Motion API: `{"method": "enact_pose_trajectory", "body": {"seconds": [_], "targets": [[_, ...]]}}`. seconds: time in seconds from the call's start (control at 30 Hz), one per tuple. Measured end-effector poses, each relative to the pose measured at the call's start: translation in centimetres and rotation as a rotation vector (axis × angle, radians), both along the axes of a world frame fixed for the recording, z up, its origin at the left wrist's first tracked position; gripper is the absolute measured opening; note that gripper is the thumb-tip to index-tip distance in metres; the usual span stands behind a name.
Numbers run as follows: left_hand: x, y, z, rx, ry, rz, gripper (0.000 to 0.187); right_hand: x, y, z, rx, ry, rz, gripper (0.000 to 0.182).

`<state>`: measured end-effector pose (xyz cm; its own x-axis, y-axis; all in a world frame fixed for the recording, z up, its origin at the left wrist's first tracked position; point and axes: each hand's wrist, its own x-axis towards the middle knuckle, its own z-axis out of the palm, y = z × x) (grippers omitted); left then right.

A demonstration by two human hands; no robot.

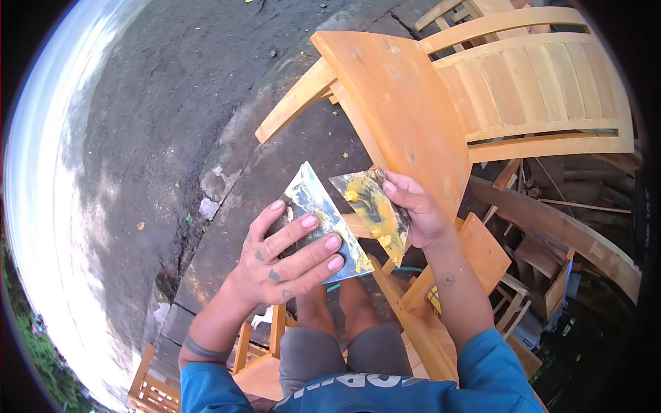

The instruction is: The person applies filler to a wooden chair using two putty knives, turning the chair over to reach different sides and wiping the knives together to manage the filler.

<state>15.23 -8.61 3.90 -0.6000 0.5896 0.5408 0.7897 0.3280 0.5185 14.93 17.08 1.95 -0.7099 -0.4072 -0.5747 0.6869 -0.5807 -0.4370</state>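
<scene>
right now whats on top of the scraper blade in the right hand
Yellow putty smears and blobs cover the scraper blade held by the right hand. Its handle is hidden by that hand.

Two hands, left hand (286, 258) and right hand (416, 210). Two metal scrapers, one (323, 220) and another (372, 206). Two wooden chairs, one (406, 117) and another (544, 89).

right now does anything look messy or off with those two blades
Yes: the blade in the right hand is smeared with yellow putty lumps; the left hand holds a blade that looks streaked too. Nothing seems broken.
</scene>
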Motion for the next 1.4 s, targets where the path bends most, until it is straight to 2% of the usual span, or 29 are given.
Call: {"method": "enact_pose_trajectory", "body": {"seconds": [0.13, 0.27, 0.37, 0.5, 0.77, 0.83, 0.9, 1.0, 1.23, 1.4], "targets": [[0.0, -1.2, 1.4, -0.155, 0.178, -0.227, 0.036, -1.0, 1.3, 0.4, -0.027, -0.024, 0.126, 0.031], [0.0, -1.4, 3.1, -0.215, 0.224, -0.338, 0.037, -1.4, 1.3, 0.6, -0.054, -0.008, 0.217, 0.032], [-0.1, -1.4, 3.5, -0.27, 0.129, -0.377, 0.037, -1.5, 1.0, 1.3, -0.056, -0.003, 0.251, 0.033], [-0.4, -1.9, 3.4, -0.268, 0.088, -0.317, 0.038, -1.5, 1.0, 1.7, -0.027, 0.023, 0.315, 0.032], [-2.7, -3.0, 0.0, -0.348, 0.061, -0.207, 0.041, -1.6, 0.6, 0.9, 0.063, 0.082, 0.479, 0.032], [-3.7, -3.6, -0.9, -0.568, -0.024, -0.076, 0.055, -1.5, 0.6, 0.9, 0.124, 0.102, 0.496, 0.03], [-3.9, -3.7, -1.0, -0.48, -0.215, 0.078, 0.062, -1.4, 0.6, 1.2, 0.213, 0.114, 0.476, 0.026], [-2.8, -2.8, 2.0, -0.339, -0.557, 0.061, 0.066, -1.4, 0.7, 1.2, 0.471, 0.174, 0.476, 0.019], [-2.9, 0.4, 2.9, -0.482, -0.564, -0.052, 0.061, -1.7, 0.0, 2.3, 0.699, 0.339, 0.486, 0.014], [-3.0, 1.3, 2.2, -0.44, -0.692, -0.143, 0.056, -1.3, 0.6, 2.2, 0.8, 0.319, 0.436, 0.016]]}}
